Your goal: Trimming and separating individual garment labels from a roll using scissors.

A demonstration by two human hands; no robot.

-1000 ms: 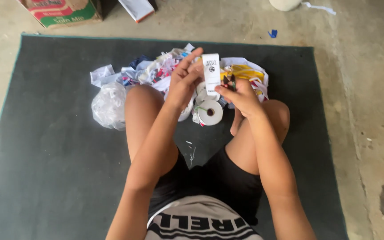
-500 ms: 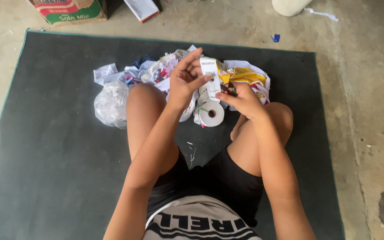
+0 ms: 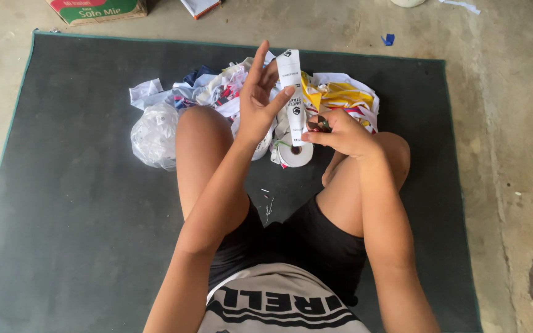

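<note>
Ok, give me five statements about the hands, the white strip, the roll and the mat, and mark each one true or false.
1. The left hand touches the white strip. True: its thumb presses on the strip.
2. The right hand lies flat on the mat. False: it is raised in front of the knees, closed on a small dark thing at the strip's lower end.
3. A white roll lies on the mat between the knees. True.
4. The mat is bright red. False: it is dark grey.
5. The pile of scraps lies behind the person. False: it lies in front of the knees.
</note>
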